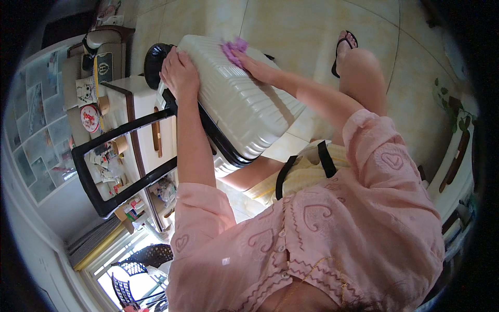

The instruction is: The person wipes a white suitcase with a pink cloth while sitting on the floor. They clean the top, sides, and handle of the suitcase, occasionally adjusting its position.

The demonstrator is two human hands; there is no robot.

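A white ribbed hard-shell suitcase [234, 99] is tilted in front of me, with its black pull handle [88, 177] extended toward the left. My left hand [180, 74] lies on the suitcase's left edge, fingers stretched out over the shell near the base of the handle. Bunched under the fingers of my right hand [257, 67] is a purple cloth [234, 51], pressed on the suitcase's broad ribbed face. The cloth's outline is a little blurred. My right fingertips are partly hidden by it.
Beyond my left hand is a glossy black rounded object [157, 65]. A white cabinet [148, 130] with cluttered items stands at the left. Beige floor tiles [291, 26] surround the suitcase, and my sandalled foot [344, 49] is at the right. A leafy plant [452, 104] stands far right.
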